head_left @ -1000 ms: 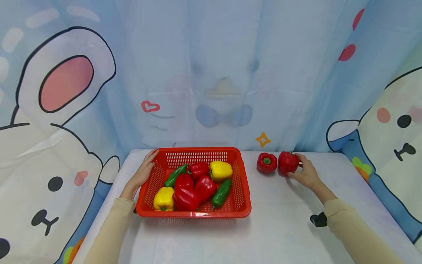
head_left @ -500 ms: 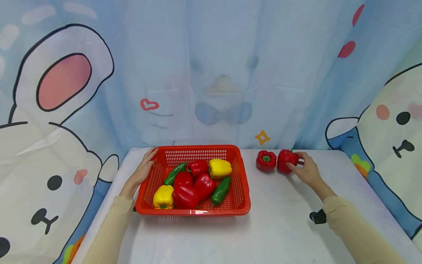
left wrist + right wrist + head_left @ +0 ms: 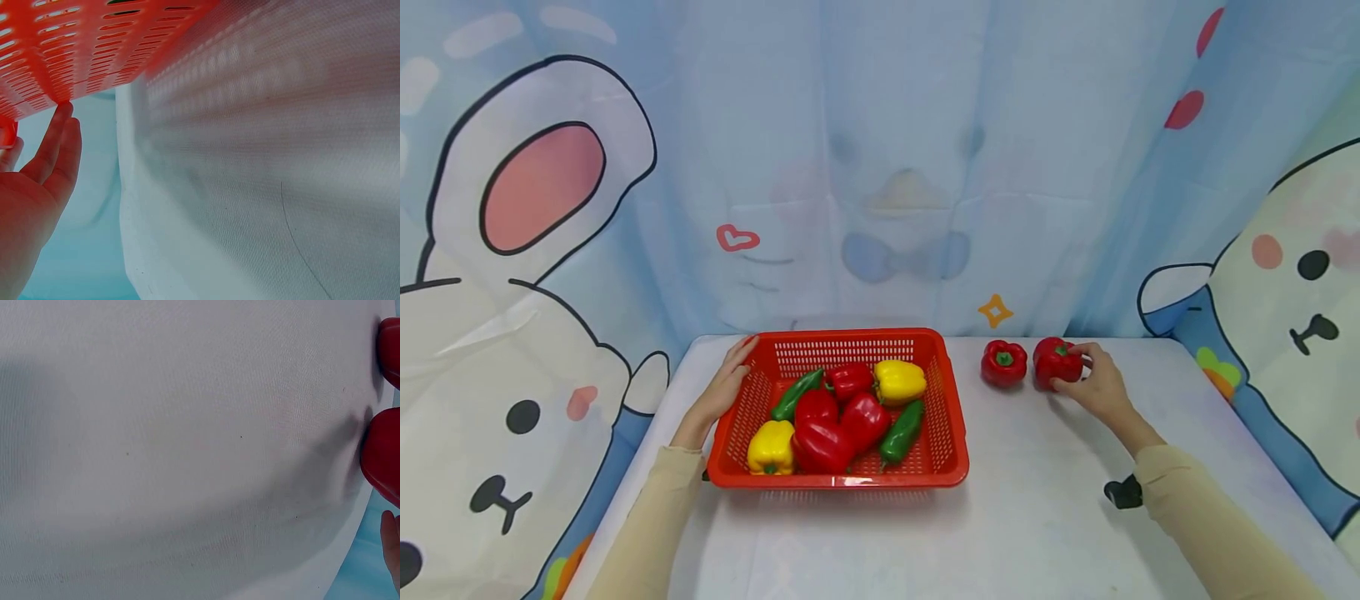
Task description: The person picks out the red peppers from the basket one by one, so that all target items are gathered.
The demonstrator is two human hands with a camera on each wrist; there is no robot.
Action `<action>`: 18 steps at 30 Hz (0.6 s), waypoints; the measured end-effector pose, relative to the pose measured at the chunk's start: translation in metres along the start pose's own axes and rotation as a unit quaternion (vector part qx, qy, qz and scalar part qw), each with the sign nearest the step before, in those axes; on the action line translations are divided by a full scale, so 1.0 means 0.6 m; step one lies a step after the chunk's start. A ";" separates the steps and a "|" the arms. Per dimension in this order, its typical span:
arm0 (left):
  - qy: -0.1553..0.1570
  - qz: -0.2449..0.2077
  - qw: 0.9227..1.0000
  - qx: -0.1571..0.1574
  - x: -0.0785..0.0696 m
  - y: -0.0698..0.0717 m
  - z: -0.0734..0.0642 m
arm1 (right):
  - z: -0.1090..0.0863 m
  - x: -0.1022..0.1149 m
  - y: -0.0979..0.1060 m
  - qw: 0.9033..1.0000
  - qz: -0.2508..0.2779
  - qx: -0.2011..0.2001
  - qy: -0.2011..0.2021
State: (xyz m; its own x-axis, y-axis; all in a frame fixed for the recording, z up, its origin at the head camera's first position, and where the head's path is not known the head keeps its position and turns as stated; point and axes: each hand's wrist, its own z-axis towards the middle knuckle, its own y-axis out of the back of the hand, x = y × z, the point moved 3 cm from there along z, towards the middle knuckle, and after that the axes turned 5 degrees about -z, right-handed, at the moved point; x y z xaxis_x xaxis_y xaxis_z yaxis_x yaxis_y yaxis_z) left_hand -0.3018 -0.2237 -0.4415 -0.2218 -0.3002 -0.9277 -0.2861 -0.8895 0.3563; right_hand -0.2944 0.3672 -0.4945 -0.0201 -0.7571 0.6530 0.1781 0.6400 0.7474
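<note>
My left hand (image 3: 721,387) lies along the left end of a red plastic basket (image 3: 955,417), straight fingertips at its rim. The left wrist view shows those fingers (image 3: 62,150) against the slotted basket wall (image 3: 94,47). My right hand (image 3: 1102,387) holds a red bell pepper (image 3: 1051,360) by its right side on the white table, thumb in front and fingers behind, its green stem facing up and towards me. Another red bell pepper (image 3: 1002,367) stands just left of it. In the right wrist view the held pepper (image 3: 384,453) is cut off by the edge.
Inside the basket lie several red bell peppers (image 3: 823,447), a yellow bell pepper (image 3: 771,448) at front left, another yellow bell pepper (image 3: 901,382) at back right, and two green peppers (image 3: 902,433). A printed curtain (image 3: 895,167) hangs behind the table (image 3: 1022,500).
The right hand has turned the red bell pepper almost in place, so its stem now tips towards me. A narrow gap shows between the two red peppers. The left hand stays at the basket.
</note>
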 end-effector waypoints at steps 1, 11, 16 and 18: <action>0.000 0.000 1.000 0.000 0.000 0.000 0.000 | 0.000 0.001 0.000 1.000 0.000 0.001 0.002; -0.004 -0.001 1.000 0.000 -0.002 -0.002 -0.001 | -0.006 0.006 -0.002 1.000 0.003 -0.001 0.024; -0.005 -0.001 1.000 0.001 -0.002 -0.001 0.000 | -0.006 0.005 -0.003 1.000 0.000 0.009 0.022; -0.004 -0.002 1.000 0.001 -0.002 -0.001 0.000 | -0.006 0.005 -0.004 1.000 0.001 0.012 0.025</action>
State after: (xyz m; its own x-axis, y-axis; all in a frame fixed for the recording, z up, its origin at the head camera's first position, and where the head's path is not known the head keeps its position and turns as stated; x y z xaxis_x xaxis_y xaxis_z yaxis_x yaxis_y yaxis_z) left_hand -0.3012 -0.2230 -0.4407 -0.2288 -0.2940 -0.9280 -0.2886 -0.8900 0.3531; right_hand -0.2912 0.3629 -0.4945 0.0299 -0.7614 0.6476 0.1549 0.6436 0.7495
